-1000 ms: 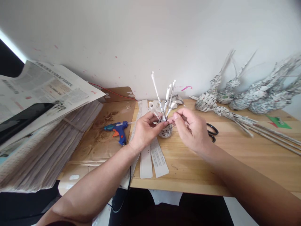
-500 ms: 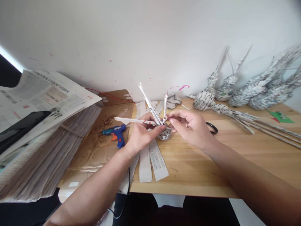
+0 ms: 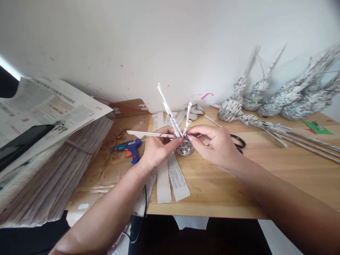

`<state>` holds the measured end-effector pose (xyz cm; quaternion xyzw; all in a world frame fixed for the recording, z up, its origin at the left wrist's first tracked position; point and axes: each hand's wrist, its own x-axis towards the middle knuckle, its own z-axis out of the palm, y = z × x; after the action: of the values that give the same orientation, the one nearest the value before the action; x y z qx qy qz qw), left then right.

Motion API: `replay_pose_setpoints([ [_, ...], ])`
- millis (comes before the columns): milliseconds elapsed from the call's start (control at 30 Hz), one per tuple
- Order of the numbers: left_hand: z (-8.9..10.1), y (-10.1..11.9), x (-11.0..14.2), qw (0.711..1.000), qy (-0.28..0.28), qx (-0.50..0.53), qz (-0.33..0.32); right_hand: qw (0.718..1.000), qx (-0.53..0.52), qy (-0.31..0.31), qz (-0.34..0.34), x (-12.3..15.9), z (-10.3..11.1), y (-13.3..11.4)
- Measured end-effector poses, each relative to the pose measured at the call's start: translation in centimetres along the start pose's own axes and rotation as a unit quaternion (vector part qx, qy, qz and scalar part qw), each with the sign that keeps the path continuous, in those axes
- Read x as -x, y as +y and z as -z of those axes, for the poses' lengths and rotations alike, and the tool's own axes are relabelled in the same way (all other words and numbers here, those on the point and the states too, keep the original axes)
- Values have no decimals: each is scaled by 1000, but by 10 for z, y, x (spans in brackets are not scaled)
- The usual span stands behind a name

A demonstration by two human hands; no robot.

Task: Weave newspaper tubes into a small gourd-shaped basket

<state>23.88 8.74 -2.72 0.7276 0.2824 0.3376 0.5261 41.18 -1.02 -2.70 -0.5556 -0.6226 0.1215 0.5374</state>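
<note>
Between my hands is a small round basket woven from rolled newspaper (image 3: 184, 148), held just above the table. Rolled paper tubes (image 3: 170, 115) rise from its top, and one flatter tube (image 3: 148, 134) sticks out to the left past my fingers. My left hand (image 3: 159, 147) is closed on the basket's left rim, thumb on top. My right hand (image 3: 212, 140) pinches at the right rim, by the base of a short upright tube (image 3: 188, 113). What lies exactly between the right fingertips is hidden. Cut newspaper strips (image 3: 177, 177) lie underneath.
A blue glue gun (image 3: 132, 147) rests on cardboard (image 3: 106, 177) at the left, beside a tall newspaper stack (image 3: 61, 173). Black-handled scissors (image 3: 238, 141) lie behind my right hand. Several woven paper vessels (image 3: 230, 108) stand along the wall at the right. A grey cloth (image 3: 196, 110) lies behind.
My right fingers have moved in to the left and closed at the rim by the short tube. The basket and tubes have shifted slightly. More of the scissors shows now.
</note>
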Motion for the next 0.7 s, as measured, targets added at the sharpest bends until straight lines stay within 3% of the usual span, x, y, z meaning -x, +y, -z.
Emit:
replay_pose_setpoints([
  [367, -1, -2, 1, 999, 14, -42, -20, 998, -60, 2, -23, 3, -2, 0],
  [700, 0, 1, 2, 996, 17, -88, -27, 999, -45, -19, 17, 3, -2, -10],
])
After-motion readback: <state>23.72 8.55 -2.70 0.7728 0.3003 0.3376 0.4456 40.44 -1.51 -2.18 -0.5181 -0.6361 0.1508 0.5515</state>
